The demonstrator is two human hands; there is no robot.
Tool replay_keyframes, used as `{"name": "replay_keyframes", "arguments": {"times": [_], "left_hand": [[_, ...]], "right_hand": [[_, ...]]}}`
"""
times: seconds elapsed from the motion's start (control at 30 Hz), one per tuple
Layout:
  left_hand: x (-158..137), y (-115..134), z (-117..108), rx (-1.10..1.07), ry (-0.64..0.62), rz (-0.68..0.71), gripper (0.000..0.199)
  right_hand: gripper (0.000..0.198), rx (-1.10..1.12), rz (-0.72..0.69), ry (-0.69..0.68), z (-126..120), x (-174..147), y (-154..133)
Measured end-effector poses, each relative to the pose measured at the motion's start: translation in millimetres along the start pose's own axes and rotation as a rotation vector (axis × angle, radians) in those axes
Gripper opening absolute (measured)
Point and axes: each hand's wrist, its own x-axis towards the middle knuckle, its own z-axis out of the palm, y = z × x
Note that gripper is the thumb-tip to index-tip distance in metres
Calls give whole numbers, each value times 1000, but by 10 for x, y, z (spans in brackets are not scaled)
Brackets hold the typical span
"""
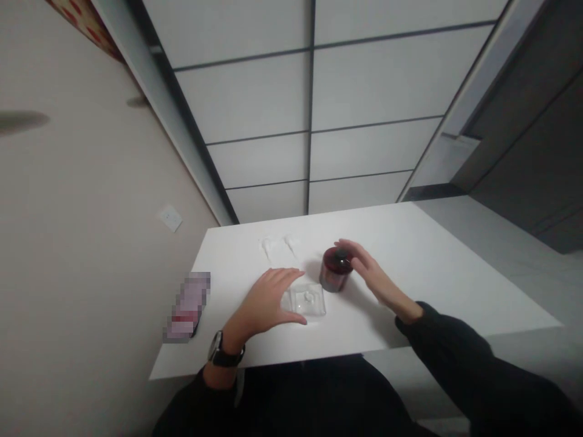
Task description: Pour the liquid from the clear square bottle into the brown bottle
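My left hand lies open beside the clear lidded box, steadying it; my right hand, fingers spread, cups the dark red jar just behind that box (nothing gripped) on the white table.

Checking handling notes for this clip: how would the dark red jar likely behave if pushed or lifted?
The dark red jar looks squat and upright, so it would probably slide rather than tip. Its glossy surface may be slippery. The right hand is at its side.
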Motion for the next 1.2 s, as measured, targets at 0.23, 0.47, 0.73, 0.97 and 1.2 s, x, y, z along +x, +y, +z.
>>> {"name": "replay_keyframes", "arguments": {"times": [0.23,0.47,0.73,0.97,1.2], "left_hand": [[34,96,137,208,-60,-117,72],[-49,55,195,172,19,-113,67],[-2,-37,301,103,93,-114,69],[55,-110,377,89,123,-120,71],[60,-59,358,110,98,-142,73]], "right_hand": [[79,-77,-84,183,313,-159,17],[44,-63,-198,292,431,2,-153],[35,-110,-201,374,537,-30,-174],[42,-99,-237,323,538,-42,-142],[41,-82,-273,309,515,-42,-37]]}}
